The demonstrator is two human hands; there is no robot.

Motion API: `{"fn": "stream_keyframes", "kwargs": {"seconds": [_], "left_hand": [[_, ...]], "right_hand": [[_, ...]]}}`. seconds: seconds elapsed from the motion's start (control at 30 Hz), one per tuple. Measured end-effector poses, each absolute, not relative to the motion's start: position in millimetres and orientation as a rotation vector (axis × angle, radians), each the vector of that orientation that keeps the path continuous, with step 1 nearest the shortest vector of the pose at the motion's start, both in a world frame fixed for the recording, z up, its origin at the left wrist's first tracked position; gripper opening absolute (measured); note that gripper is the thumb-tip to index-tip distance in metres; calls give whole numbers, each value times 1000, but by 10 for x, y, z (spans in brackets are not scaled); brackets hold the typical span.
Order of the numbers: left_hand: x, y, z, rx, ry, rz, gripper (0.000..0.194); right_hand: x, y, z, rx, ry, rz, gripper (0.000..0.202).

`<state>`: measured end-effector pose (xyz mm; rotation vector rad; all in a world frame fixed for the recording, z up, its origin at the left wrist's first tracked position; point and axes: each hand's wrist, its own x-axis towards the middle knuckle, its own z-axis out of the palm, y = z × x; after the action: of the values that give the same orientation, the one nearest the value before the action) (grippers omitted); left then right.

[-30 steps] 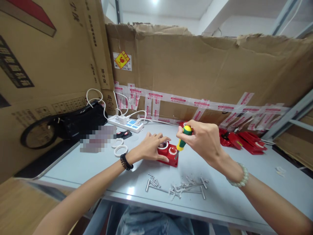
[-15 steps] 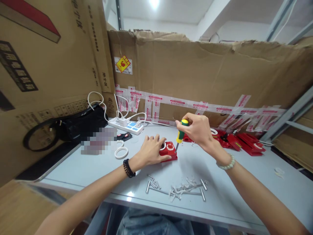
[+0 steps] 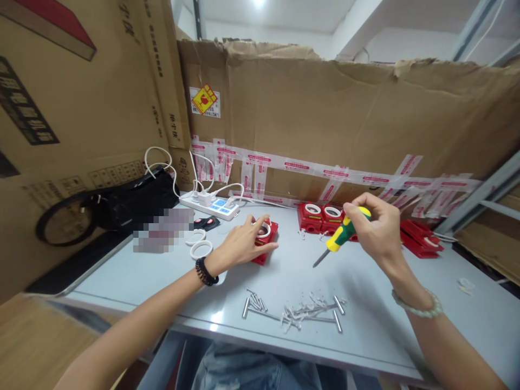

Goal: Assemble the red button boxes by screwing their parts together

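Observation:
My left hand point(image 3: 239, 245) rests over a small red block point(image 3: 260, 258) with a white ring on top, its thumb on the near side and its fingers across the far side. Part of the block is hidden under the hand. A screwdriver point(image 3: 345, 232) with a green and yellow handle is gripped in my right hand point(image 3: 376, 227). Its tip points down and left in the air, apart from the block. Closer to me lie several loose screws point(image 3: 257, 300) and metal T-handled rods point(image 3: 325, 319) with clear plastic scraps point(image 3: 291, 318).
More red blocks point(image 3: 311, 222) with white rings stand along the cardboard wall point(image 3: 292, 114), partly behind my right hand. Other red parts point(image 3: 420, 241) lie at the right. White rings point(image 3: 201, 249), a power strip point(image 3: 211, 206) and a black bag point(image 3: 140, 200) are at the left.
My right hand has moved right with the screwdriver, lifting its tip off the block. Under my left hand, the block has turned and shifted slightly left.

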<state>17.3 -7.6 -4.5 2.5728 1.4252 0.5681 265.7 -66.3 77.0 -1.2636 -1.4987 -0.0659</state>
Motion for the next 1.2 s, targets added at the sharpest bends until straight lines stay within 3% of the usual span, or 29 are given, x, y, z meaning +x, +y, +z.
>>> {"fn": "stream_keyframes", "kwargs": {"seconds": [0.1, 0.2, 0.37, 0.47, 0.57, 0.7, 0.9, 1.2], "left_hand": [[137, -120, 15, 2552, 1091, 478, 76], [98, -115, 57, 2552, 855, 409, 71], [157, -50, 11, 2665, 844, 505, 66], [251, -98, -8, 2735, 948, 619, 64], [346, -246, 12, 2777, 757, 726, 42], [435, -454, 2, 2746, 234, 400, 15], [485, -514, -143, 2702, 217, 232, 16], [423, -510, -137, 2644, 350, 185, 8]], "right_hand": [[2694, -658, 659, -1227, -1460, 157, 21], [2699, -654, 593, -1186, -1428, 384, 21], [2667, -693, 521, -1104, -1411, 551, 22], [2643, -718, 496, -1096, -1385, 490, 20], [2635, -731, 489, -1085, -1382, 420, 19], [2655, -748, 508, -1089, -1406, 392, 26], [2780, -730, 539, -1203, -1421, 36, 25], [2848, -693, 551, -1231, -1464, -26, 27]]}}
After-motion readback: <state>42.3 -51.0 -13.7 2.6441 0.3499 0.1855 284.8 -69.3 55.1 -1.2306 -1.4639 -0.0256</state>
